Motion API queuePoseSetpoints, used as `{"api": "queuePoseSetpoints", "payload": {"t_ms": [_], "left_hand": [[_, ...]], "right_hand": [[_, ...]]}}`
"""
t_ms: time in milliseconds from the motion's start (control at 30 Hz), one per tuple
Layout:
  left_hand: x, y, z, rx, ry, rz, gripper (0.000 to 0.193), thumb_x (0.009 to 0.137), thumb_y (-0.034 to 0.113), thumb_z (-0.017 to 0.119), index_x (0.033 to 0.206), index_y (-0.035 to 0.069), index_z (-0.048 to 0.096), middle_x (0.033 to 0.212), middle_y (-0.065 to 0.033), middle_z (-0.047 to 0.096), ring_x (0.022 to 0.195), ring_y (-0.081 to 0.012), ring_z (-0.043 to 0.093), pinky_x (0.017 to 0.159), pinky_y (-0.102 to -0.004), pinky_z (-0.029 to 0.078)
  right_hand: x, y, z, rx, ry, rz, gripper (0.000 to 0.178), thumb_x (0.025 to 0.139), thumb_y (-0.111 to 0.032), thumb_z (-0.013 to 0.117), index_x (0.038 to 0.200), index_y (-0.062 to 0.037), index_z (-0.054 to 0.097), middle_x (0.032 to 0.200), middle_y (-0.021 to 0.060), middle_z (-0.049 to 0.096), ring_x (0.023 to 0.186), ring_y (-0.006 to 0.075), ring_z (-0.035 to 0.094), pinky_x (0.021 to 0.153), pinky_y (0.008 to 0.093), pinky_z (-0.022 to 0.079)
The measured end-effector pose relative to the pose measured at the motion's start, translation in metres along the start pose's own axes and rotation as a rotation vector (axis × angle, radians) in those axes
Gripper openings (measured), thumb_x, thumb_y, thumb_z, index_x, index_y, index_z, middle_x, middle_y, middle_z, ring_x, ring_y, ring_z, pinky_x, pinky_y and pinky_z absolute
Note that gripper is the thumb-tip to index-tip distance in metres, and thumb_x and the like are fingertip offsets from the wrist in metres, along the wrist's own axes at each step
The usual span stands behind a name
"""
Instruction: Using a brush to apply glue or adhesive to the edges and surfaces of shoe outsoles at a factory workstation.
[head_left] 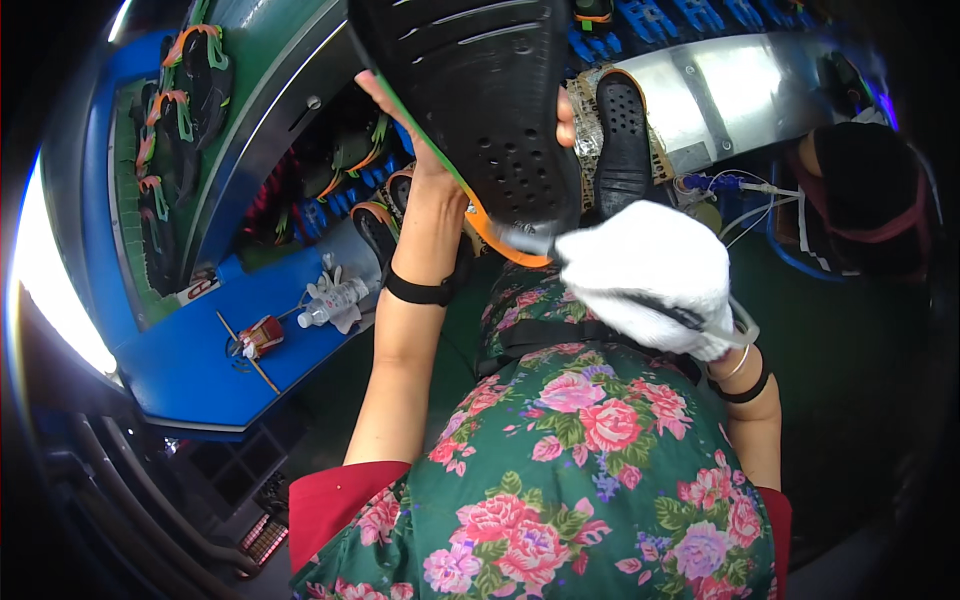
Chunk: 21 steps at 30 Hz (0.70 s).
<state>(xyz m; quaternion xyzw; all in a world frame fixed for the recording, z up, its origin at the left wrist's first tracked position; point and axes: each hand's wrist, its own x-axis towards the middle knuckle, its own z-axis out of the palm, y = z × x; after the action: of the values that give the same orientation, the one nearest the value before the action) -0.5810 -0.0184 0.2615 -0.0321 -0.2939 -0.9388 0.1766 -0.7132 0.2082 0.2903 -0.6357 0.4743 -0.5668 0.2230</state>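
A black shoe sole (470, 120) with rows of round holes at its heel and an orange and green edge is held up in front of me. My bare left hand (432, 165) grips it from behind, thumb along the left edge and fingertips curling round the right. My right hand (645, 275), in a white glove, is closed round a slim tool (527, 241) that looks like a brush. Its pale tip is blurred and lies at the sole's heel. A grey loop, likely the tool's handle end, sticks out by my right wrist.
Another black sole (622, 130) lies on a taped stand ahead, beside a curved metal machine surface (740, 90). More soles (375, 230) sit left. A plastic bottle (335, 302) and a red box (262, 338) rest on the blue table (190, 370). A person (865, 190) is at right.
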Motion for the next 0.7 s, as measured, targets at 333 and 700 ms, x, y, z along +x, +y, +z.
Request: {"api": "queuePoseSetpoints", "payload": {"t_ms": [333,700], "left_hand": [[-0.005,-0.006,0.032,-0.266,0.338,-0.251,0.136,0.069,0.107,0.023,0.160,0.007,0.039,0.138,-0.0333,0.059,0.104,-0.0465,0.070,0.085,-0.0565,0.061],[-0.005,-0.013,-0.027,0.096,0.119,-0.296,0.098,0.093,0.082,0.037,0.143,0.001,0.060,0.131,-0.0164,0.071,0.118,-0.0234,0.071,0.096,-0.0394,0.063]], "right_hand": [[0.003,0.011,-0.005,0.264,-0.202,-0.049,0.031,0.080,-0.007,0.084,0.110,-0.0090,0.080,0.105,0.0100,0.079,0.084,0.0257,0.074,0.074,0.0363,0.059],[0.021,0.022,-0.021,0.132,-0.232,-0.063,0.025,0.073,-0.007,0.088,0.097,-0.0087,0.082,0.100,0.0101,0.080,0.083,0.0256,0.075,0.075,0.0359,0.059]]}}
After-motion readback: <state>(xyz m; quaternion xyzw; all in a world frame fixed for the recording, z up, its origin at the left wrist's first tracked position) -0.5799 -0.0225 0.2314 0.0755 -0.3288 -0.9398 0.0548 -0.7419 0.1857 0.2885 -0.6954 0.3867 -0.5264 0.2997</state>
